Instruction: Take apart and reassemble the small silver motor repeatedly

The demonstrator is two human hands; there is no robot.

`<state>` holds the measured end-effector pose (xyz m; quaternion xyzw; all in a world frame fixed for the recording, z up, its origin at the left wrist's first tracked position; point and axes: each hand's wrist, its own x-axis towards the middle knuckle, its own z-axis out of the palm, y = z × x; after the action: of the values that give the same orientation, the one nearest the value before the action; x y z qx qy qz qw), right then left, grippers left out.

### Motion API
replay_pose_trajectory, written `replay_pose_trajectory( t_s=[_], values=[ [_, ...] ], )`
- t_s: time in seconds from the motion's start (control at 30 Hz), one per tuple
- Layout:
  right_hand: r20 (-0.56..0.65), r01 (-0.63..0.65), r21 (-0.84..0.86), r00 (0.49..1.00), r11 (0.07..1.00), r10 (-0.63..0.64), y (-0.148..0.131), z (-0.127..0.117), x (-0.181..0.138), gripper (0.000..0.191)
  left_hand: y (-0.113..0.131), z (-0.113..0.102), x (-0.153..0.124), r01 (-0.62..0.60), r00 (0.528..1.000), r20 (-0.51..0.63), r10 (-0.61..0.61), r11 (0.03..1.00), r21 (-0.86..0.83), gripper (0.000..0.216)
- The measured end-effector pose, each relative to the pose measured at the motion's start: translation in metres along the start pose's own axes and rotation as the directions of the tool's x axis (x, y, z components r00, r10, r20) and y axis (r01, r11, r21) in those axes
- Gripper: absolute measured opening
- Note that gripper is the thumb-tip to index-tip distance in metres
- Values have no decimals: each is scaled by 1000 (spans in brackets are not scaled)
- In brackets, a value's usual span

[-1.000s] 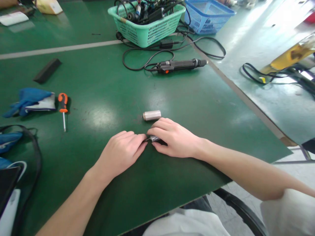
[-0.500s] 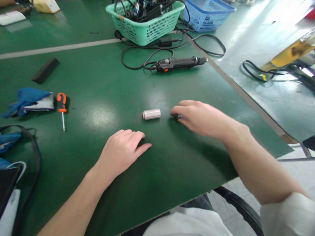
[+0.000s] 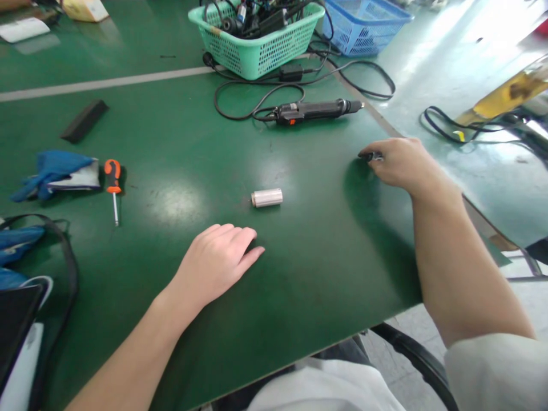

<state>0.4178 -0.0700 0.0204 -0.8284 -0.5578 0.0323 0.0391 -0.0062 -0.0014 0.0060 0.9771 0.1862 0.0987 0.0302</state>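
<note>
Since half a second ago, the bare right hand has travelled further out to the right, taking its piece along, while the bare left hand has stayed about where it was.

Head view: the right thumb and fingers pinch a small piece of dark and shiny silver metal, mostly hidden by them, above the green tabletop. The left thumb and forefinger stand apart with nothing visible between them; what lies beneath that palm cannot be seen. Just beyond the left fingertips and slightly to their right lies a pale silver metal cylinder, touched by neither hand. Beyond the right fingertips is a black electric screwdriver with an orange switch, its tip pointing right.

To carry the small piece well, I would keep the pinch light but steady, hold it level and lower it fully before letting go, so that it cannot roll.

Its dark end points left, out of the fingertips; its long axis seems to run roughly left to right, though the covering fingers leave this unsure. The cylinder lies on its side, narrower end leftward, right end angled slightly away.
</note>
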Motion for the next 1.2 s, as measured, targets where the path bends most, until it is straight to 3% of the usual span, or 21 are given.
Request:
replay_pose_trajectory(
  t_s=[0.2,0.3,0.37,0.4,0.5,0.6,0.73,0.87,1.03,1.2],
  values=[
    [-9,32,35,999,999,-32,-4,-3,0,47,1,-1,0,7,1000,6,-7,1000,0,21],
    [-240,105,92,968,990,-80,-33,-7,-8,45,1,-1,1,12,1000,4,-12,1000,-1,20],
    [-421,205,148,898,968,-126,-67,-4,-17,39,1,-1,1,14,1000,6,-14,1000,-3,20],
    [-453,274,180,876,945,-168,-87,-1,-22,36,2,-1,1,15,1000,7,-15,1000,-3,20],
    [-355,537,285,829,794,-433,-140,17,-35,42,2,-1,1,17,1000,4,-17,1000,2,20],
    [-304,658,334,753,675,-584,-167,35,-41,44,2,-2,1,11,1000,8,-11,1000,13,22],
    [-304,691,366,722,623,-622,-166,36,-45,29,3,-3,0,47,999,-14,-47,999,12,20],
    [-225,739,426,645,521,-730,-158,24,-53,25,3,-3,0,146,989,-37,-146,989,-4,17],
    [-228,768,432,601,473,-767,-157,23,-59,23,2,-1,0,52,998,-42,-52,998,18,16],
    [-212,787,428,566,445,-797,-159,24,-59,24,1,0,0,34,998,-53,-34,999,9,16]
  ],
)
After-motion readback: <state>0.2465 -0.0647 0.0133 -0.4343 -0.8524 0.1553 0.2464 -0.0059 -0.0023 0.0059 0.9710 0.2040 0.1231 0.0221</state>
